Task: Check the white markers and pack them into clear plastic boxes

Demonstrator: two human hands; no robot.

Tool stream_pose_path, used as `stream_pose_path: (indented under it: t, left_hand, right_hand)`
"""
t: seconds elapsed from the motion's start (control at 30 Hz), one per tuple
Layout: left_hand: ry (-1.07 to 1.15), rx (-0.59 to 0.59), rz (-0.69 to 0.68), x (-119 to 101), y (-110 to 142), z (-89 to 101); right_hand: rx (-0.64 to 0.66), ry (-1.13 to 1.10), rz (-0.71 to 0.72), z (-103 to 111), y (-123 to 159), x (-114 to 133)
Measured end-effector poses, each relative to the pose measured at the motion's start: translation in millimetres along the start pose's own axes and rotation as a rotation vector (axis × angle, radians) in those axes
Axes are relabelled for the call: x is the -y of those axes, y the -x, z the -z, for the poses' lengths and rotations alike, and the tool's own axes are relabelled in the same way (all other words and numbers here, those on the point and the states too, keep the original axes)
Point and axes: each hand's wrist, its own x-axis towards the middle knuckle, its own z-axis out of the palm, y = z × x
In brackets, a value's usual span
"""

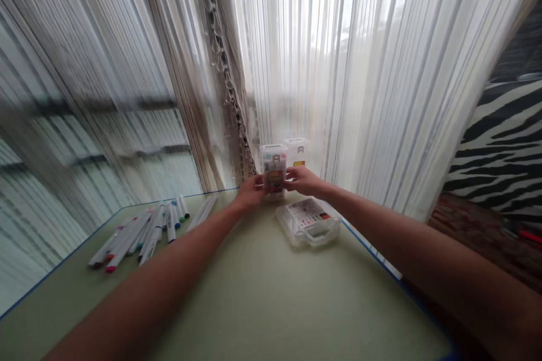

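Note:
Both my arms reach to the far corner of the table. Between my hands stands a clear plastic marker case point(274, 166), upright, with markers inside and a small coloured label. My left hand point(249, 190) grips its left side, and my right hand point(305, 180) has its fingers curled on the right side. Just behind it, to the right, stands a second clear case point(297, 150), partly hidden by my right hand. A third clear case point(309, 223) with a handle and a printed sheet lies flat nearer to me.
A pile of loose markers point(144, 231) with coloured caps lies on the left of the pale green table point(271, 304), which has a blue edge. Sheer curtains point(364, 79) hang right behind the far edges. A zebra-striped surface point(499, 152) is at the right.

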Motion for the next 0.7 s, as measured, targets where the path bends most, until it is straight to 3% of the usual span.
stream_pose_path:
  t: [0.27,0.53,0.7]
  left_hand:
    - [-0.042,0.005,0.020,2.6,-10.2,2.2]
    - [-0.070,-0.002,0.042,6.9,-18.5,4.6]
    - [-0.088,-0.034,0.058,12.4,-22.0,3.0]
  right_hand:
    - [-0.024,0.073,-0.066,-3.6,-15.0,-4.0]
    - [0.031,0.118,-0.199,-11.9,-25.2,-4.1]
    - [0.011,0.116,-0.178,-15.7,-31.6,-12.2]
